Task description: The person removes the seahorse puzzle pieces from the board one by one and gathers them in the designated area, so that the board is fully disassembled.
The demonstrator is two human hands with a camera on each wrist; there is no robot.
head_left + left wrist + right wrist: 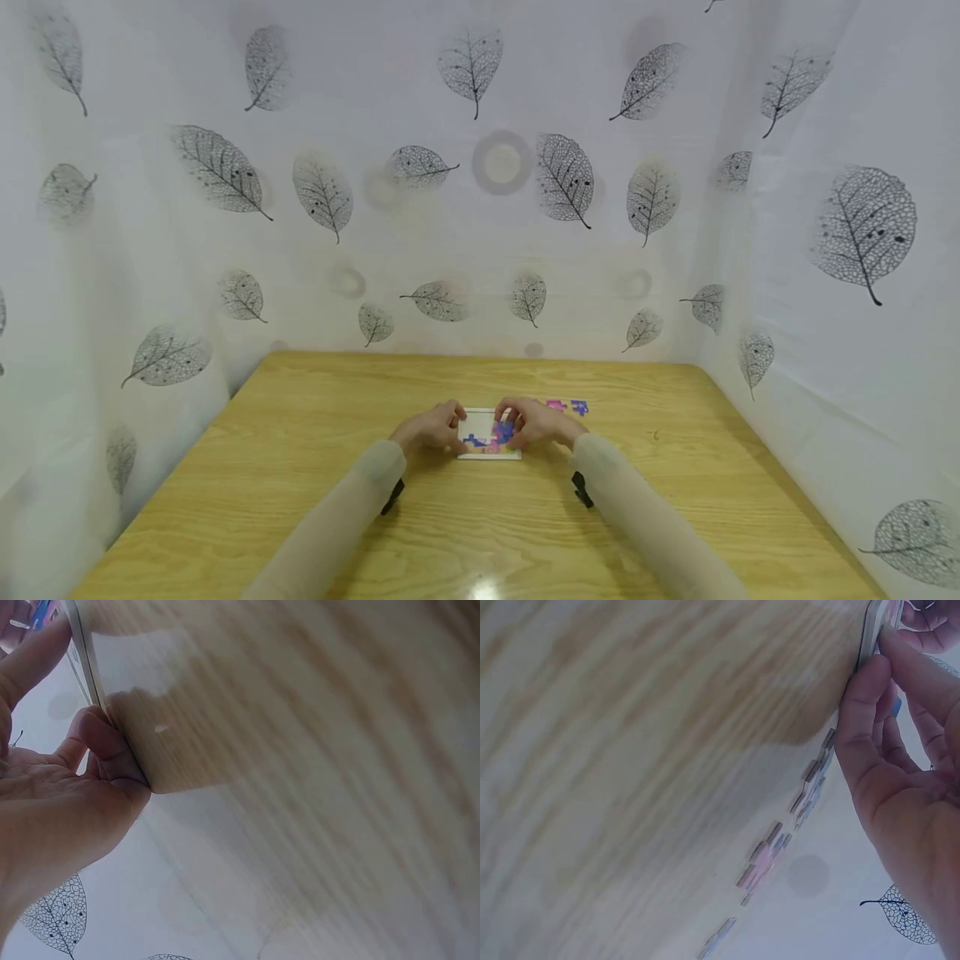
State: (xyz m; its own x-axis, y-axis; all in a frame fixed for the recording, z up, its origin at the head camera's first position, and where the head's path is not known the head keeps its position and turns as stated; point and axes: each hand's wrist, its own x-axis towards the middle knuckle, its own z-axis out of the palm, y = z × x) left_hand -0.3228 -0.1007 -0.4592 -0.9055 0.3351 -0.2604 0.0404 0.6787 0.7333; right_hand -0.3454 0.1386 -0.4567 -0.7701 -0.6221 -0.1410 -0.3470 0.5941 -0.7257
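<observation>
A white-rimmed jigsaw tray (pixel 489 457) lies on the table, partly filled with blue, pink and orange pieces (pixel 474 441). My left hand (pixel 433 427) grips the tray's left side, thumb near the front corner and fingers near the back; the left wrist view shows the tray edge (pixel 88 667) against its fingertips. Over the tray's right side, my right hand (pixel 538 422) pinches a blue-purple puzzle piece (pixel 503 432) between bent fingers and thumb. A bit of blue shows among those fingers in the right wrist view. Its fingers partly cover the piece.
Loose puzzle pieces, one pink (pixel 556 405) and one blue (pixel 580 407), lie behind the right hand. The wooden table (pixel 480 517) meets a white leaf-patterned curtain (pixel 480 250) at the back and sides. A small brown mark (pixel 656 435) shows farther right.
</observation>
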